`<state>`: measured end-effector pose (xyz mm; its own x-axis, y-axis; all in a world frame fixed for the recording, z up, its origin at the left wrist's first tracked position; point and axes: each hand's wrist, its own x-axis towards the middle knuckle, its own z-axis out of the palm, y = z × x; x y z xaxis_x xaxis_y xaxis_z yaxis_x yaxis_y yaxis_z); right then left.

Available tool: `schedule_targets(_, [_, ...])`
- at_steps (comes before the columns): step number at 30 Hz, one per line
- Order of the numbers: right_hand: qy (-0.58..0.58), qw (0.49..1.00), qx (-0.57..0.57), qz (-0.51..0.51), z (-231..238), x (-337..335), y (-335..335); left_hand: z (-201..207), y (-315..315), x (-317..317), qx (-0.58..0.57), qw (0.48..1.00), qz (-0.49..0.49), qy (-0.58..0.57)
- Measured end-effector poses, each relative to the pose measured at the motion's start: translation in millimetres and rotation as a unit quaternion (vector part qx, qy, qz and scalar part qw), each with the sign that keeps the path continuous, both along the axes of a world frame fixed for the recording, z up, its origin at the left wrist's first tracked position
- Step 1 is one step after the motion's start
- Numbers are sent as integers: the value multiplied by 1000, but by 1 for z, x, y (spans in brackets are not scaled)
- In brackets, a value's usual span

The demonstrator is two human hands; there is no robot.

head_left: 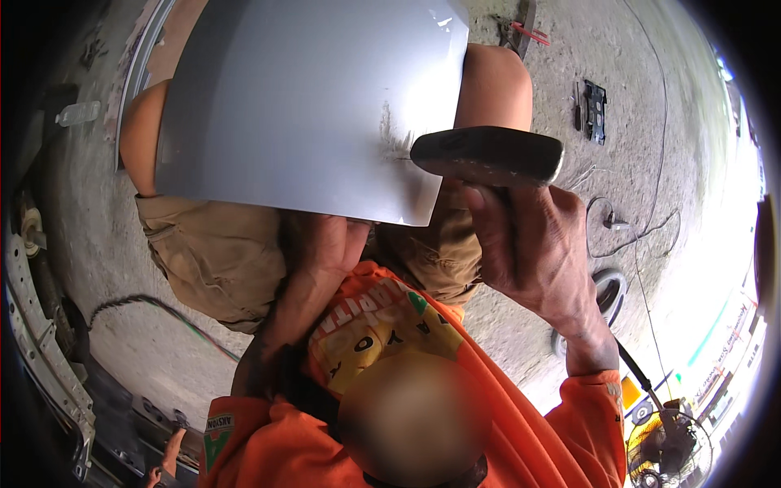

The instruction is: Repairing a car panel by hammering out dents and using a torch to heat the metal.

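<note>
A silver-grey sheet metal panel [293,106], like a piece of car body, lies across my knees. Near its right edge is a dark scuffed patch [390,130] with scratched paint. My right hand [533,236] is closed on a hammer [488,154], whose long dark head overlaps the panel's right edge beside the scuff. Whether the head touches the metal I cannot tell, and the handle is hidden. My left hand [333,237] reaches under the panel's near edge; its fingers are out of sight behind the metal.
On the rough concrete floor [602,49] at the right lie a black plastic part [595,112], a thin cable [663,122] and a grey ring [610,293]. A fan [667,447] stands at lower right. A clear bottle [78,114] and metal car parts [49,350] are at the left.
</note>
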<state>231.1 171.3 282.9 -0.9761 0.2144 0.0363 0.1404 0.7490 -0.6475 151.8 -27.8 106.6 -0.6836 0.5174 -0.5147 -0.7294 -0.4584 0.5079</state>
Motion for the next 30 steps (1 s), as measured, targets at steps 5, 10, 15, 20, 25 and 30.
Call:
schedule_targets(5, [-33, 998, 12, 48, 0, -4, -3, 10, 4, -2, 26, 1000, 10, 4])
schedule_targets(10, [-66, 993, 93, 41, 1, -12, -19, 34, 5, 5, -3, 999, -35, 0])
schedule_targets(15, [69, 981, -178, -6, -7, -7, 3, 28, 21, -7, -8, 1000, 21, 12])
schedule_targets(20, [75, 989, -10, -126, 3, 11, 15, 19, 10, -8, -39, 999, 17, -8])
schedule_targets(25, [30, 999, 8, -26, 0, 4, 17, 3, 1, -10, -4, 1000, -9, 28])
schedule_targets(30, [-11, 994, 77, 79, -4, -11, 22, 10, 3, -5, -5, 1000, 8, -8])
